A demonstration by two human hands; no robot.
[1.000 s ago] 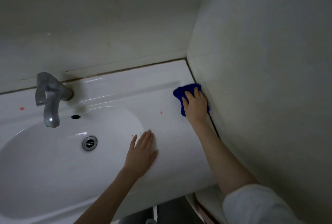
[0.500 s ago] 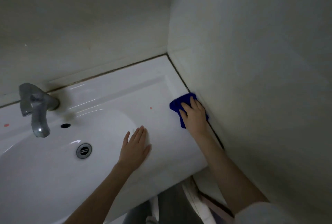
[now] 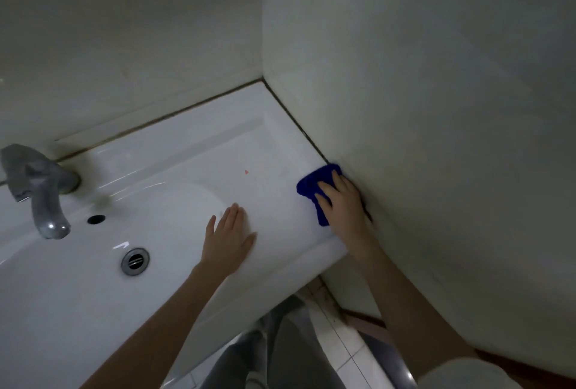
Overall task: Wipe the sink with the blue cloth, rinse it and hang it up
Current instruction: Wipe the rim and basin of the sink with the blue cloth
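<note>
Fingers flat on the blue cloth [image 3: 307,187], the right hand [image 3: 341,201] has slid forward along the sink [image 3: 193,151]'s right edge; wiping continues, left hand [image 3: 229,237] still spread on the rim.

I count one sink [image 3: 280,142], one tap [image 3: 40,192], one drain [image 3: 135,261], one overflow hole [image 3: 96,219], one blue cloth [image 3: 310,186], one left hand [image 3: 229,243], one right hand [image 3: 344,206]
</note>
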